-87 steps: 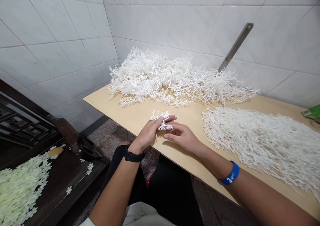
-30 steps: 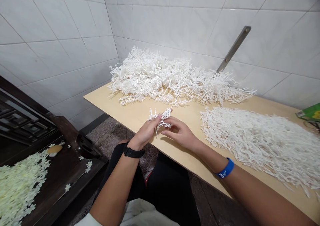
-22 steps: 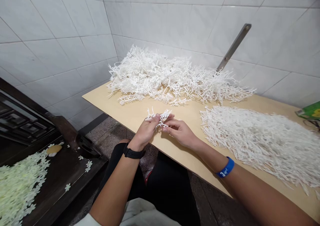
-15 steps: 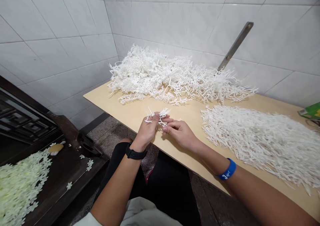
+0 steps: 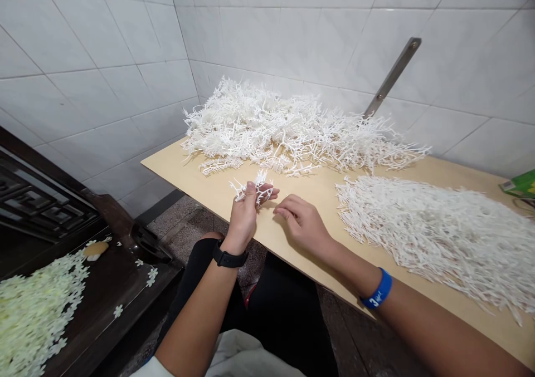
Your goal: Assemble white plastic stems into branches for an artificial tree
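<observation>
My left hand (image 5: 246, 213) is closed on a white branched plastic stem (image 5: 262, 192), pinned under the thumb with its forked twigs sticking out above the fingers. Just to the right of it, my right hand (image 5: 301, 220) hovers over the table with its fingers curled together. Whatever the right fingertips hold, if anything, is hidden. Behind both hands lies a tangled heap of white branched stems (image 5: 267, 123) against the wall. Nearer my right forearm spreads a flatter pile of short white stem pieces (image 5: 434, 232).
The light wooden tabletop (image 5: 204, 190) ends close to my knees. A metal bar (image 5: 393, 76) is fixed to the tiled wall. At the left, pale yellow-green artificial flowers (image 5: 33, 316) lie on dark wooden furniture (image 5: 104, 332). A green package (image 5: 520, 186) sits at far right.
My right hand has come away from the stem, leaving a gap between the hands. My left hand has turned slightly and shifted a little left with the stem.
</observation>
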A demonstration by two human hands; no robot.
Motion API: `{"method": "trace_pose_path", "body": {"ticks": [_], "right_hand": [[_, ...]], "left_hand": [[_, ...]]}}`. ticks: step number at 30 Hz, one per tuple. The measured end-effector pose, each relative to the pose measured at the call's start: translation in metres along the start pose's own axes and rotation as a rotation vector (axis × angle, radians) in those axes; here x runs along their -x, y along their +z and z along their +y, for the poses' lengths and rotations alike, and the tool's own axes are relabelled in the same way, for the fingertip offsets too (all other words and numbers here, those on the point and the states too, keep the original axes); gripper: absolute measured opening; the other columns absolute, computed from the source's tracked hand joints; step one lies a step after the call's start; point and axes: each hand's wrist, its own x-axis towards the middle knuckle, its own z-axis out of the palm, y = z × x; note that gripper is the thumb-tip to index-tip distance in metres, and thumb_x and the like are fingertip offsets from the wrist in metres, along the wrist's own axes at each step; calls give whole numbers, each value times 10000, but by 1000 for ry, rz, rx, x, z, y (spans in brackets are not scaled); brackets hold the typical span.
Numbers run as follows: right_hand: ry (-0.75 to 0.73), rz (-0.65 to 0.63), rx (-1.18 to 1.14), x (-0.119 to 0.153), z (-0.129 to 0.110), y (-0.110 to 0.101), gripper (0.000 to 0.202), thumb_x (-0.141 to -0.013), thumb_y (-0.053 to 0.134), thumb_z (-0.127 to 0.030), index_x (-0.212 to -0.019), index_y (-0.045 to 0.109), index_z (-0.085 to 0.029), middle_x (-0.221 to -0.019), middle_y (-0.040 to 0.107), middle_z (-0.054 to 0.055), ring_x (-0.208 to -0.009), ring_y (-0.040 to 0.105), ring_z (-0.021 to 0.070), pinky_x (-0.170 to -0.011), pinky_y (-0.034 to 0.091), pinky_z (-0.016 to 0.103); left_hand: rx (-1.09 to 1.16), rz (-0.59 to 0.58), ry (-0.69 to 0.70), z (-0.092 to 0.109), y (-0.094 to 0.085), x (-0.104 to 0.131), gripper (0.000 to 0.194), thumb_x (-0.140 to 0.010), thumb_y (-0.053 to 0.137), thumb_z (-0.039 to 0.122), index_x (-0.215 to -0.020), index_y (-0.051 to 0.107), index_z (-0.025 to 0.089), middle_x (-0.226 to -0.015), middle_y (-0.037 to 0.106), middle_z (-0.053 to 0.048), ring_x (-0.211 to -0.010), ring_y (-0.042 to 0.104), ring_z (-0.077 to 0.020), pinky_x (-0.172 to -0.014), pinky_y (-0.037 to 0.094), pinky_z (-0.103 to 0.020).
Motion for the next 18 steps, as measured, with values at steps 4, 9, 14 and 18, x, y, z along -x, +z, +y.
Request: {"method": "trace_pose_path", "body": {"ticks": [4, 9, 14, 18], "right_hand": [[91, 145, 290, -3, 10, -5, 267, -937, 481, -189, -1111, 684, -197, -1122, 652, 126, -1092, 562, 304, -939, 419, 495], [116, 65, -33, -5, 4, -1, 346, -896, 615, -344, -1218, 622, -219, -1235, 613, 112, -1123, 574, 269, -941, 469, 442], [126, -27, -419, -7, -2, 6, 235, -879, 631, -411, -910, 685, -185, -1017, 655, 82, -909, 616, 197, -743, 503, 319], [230, -142, -544, -5, -3, 6, 399, -873, 615, -520, -698, 640, -162, -650, 618, 22, -616, 561, 141, -619, 454, 289]], "left_hand": [[-6, -43, -3, -1, -1, 0, 552, -881, 540, 648, -1003, 755, 155, -1188, 726, -137, -1147, 652, -256, -1004, 473, -370], [34, -210, -86, 3, -5, 1, 548, -878, 612, 569, -1318, 631, 243, -1466, 543, -83, -1386, 462, -275, -1121, 393, -404], [18, -377, -116, 5, -7, 2, 593, -896, 585, 570, -1402, 551, 264, -1416, 593, -78, -1309, 544, -273, -1088, 422, -404], [-107, -318, -22, 3, -6, 3, 601, -890, 550, 622, -1242, 679, 152, -1138, 747, -139, -1083, 677, -267, -990, 483, -396]]}}
